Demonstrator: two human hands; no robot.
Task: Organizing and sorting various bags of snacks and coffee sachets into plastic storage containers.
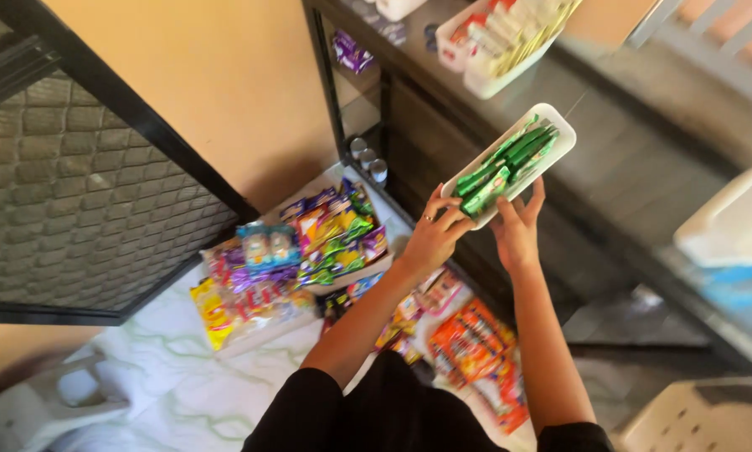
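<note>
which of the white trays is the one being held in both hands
The long white tray filled with green packets, gripped at its near end by the left hand and right hand. The other white tray sits untouched farther back on the counter.

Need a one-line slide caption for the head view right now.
Both hands, left hand and right hand, hold a white tray of green packets at a dark counter, above colourful snack packs.

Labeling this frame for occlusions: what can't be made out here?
Head view only:
- White tray underside and near end: hidden by the left hand and right hand.
- Green packets: too blurred to count.
- Second white tray and white tub: cut by the top and right edges.
- Bright snack packs on the floor: partly hidden by the arms.
- Cans under the shelf: small, in shadow.
</note>
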